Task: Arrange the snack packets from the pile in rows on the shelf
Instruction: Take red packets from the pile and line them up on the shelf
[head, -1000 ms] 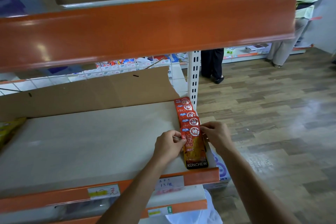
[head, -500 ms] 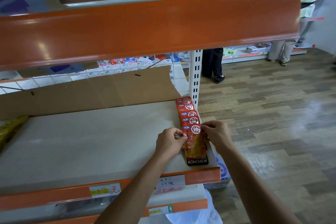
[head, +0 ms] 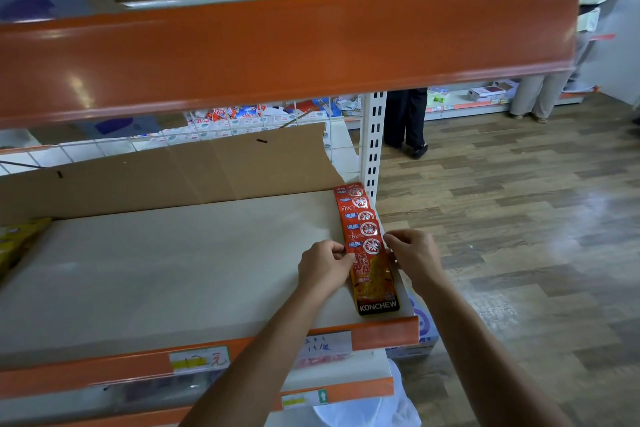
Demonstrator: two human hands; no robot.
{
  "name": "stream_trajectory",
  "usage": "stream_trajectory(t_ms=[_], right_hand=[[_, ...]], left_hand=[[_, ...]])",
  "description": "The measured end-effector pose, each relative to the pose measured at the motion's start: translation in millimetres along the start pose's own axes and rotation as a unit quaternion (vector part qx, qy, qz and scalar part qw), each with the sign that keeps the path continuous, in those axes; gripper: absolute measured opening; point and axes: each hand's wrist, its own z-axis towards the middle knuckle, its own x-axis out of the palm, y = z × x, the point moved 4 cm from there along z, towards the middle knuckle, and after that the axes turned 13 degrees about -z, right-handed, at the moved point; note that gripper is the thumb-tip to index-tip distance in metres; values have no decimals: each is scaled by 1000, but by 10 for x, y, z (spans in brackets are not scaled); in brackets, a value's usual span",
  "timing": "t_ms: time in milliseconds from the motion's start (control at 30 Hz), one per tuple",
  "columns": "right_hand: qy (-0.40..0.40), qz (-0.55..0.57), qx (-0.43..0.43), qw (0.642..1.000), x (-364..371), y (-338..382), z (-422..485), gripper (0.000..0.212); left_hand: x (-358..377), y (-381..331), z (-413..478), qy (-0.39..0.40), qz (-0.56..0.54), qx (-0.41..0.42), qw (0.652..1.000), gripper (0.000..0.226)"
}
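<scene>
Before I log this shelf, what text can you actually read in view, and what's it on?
"KONCHEW": black band, bottom of the front snack packet.
"辣": white round seal near its top.
"12 元": handwritten left price tag on the shelf edge.
Right price tag: handwritten, perhaps "1.5/根", unsure.
Lower tag: green up-arrow, no words legible.
Other packet print, goods behind: too blurred.

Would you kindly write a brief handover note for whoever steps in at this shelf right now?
Left hand pinches the left edge of the front packet; right hand pinches its right edge.
The packet lies flat at the front of a row of red packets, overlapped, along the right end of the shelf.
Done: that one row. Left: release, then more rows leftward; the pile is not in view.
</scene>
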Motion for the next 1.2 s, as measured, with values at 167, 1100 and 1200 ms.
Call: stream_trajectory(t_ms=[167, 1100, 1200], right_hand=[[31, -33, 4, 999, 23, 32, 36, 22], [38, -59, -5, 998, 58, 112, 115, 15], [30, -68, -8, 997, 23, 89, 89, 21]], left_hand=[[-25, -92, 75, -8, 4, -1, 1000, 41], [-17, -139, 171, -23, -27, -9, 999, 38], [-37, -115, 133, -33, 11, 2, 999, 37]])
